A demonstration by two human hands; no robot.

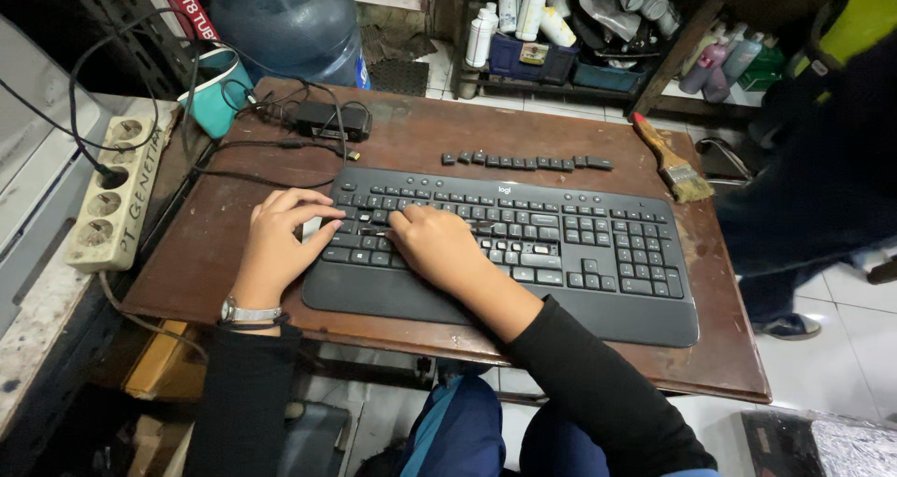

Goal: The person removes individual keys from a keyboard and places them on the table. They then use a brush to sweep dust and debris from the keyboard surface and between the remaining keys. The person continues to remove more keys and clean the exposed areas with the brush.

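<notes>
Hands on a black keyboard [505,253] lying on a worn brown table [710,346].

Left hand [280,239] rests at the keyboard's left end, fingers loosely curled over the keys; right hand [437,243] sits just beside it, seemingly pinching a thin dark tool, though I cannot tell for sure. A row of loose keycaps [528,162] lies just behind the keyboard, a paintbrush [673,159] beyond its far right corner; a careless sleeve could scatter those caps.

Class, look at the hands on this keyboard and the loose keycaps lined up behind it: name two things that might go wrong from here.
1. The row of loose keycaps lies unsecured on the table; a bump might scatter them.
2. The right hand seems to press a thin tool between keys of the keyboard while the left hand steadies its edge; a slip could possibly snap a keycap or jab a finger.
</notes>
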